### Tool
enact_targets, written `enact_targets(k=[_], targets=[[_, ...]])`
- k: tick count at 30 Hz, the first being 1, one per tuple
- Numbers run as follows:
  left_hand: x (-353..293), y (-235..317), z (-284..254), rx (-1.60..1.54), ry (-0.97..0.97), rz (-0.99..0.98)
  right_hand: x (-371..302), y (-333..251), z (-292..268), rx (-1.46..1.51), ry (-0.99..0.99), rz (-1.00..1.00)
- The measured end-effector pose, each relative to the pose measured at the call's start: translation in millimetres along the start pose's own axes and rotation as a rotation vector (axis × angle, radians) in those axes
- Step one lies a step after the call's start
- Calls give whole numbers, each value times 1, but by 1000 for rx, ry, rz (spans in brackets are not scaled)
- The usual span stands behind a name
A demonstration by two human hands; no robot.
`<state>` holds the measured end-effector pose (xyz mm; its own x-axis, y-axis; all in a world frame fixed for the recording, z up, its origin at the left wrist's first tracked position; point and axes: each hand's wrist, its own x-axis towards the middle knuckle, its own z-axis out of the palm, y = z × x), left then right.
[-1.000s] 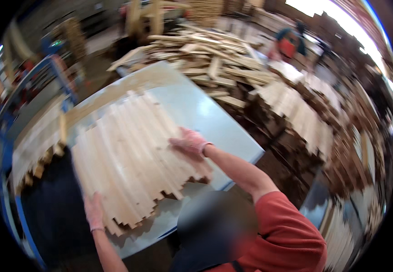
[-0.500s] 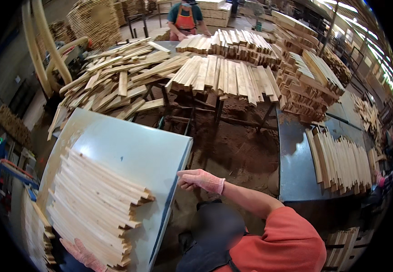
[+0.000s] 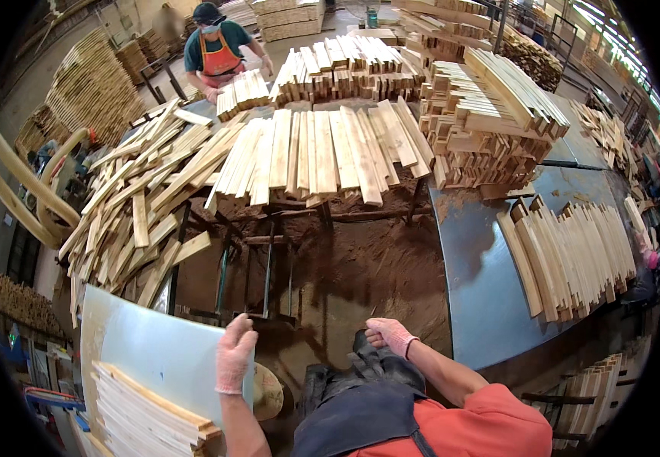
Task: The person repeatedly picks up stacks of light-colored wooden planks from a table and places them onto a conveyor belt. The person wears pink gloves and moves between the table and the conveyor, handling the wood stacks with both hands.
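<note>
Lying between right hand (image 3: 392, 336) and co-worker (image 3: 222, 55), slats (image 3: 316, 152) border a wood heap (image 3: 140, 217).

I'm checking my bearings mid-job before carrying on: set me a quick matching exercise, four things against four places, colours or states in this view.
Things:
1. Left hand
2. Right hand
3. Co-worker's apron
4. Loose heap of wooden strips

Places, colours or states:
A. Jumbled, its pieces pointing different ways
B. Seen against the right edge of the pale blue table at lower left
C. Orange
D. Seen in the gap between that table and the blue table at right

Right pairs: 1-B, 2-D, 3-C, 4-A.
</note>
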<state>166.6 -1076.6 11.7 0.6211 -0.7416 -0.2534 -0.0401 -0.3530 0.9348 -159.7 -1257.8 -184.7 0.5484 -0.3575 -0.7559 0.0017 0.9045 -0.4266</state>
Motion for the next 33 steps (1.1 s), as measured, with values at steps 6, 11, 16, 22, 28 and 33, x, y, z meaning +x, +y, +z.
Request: enact_targets(k=[6, 11, 16, 22, 28, 33], targets=[[129, -24, 87, 3, -253, -73, 31, -70, -37, 141, -5, -33], [239, -49, 141, 125, -277, -139, 96, -154, -10, -768, 314, -337], [360, -64, 204, 65, -174, -128, 163, -294, 42, -1135, 691, -410], [494, -70, 267, 192, 6, -141, 255, -368, 43, -1278, 892, -284], [511, -15, 293, -39, 37, -341, 255, -388, 50, -1287, 841, -340], [495, 1, 329, 439, -133, 209, 265, -393, 30, -1131, 662, -480]])
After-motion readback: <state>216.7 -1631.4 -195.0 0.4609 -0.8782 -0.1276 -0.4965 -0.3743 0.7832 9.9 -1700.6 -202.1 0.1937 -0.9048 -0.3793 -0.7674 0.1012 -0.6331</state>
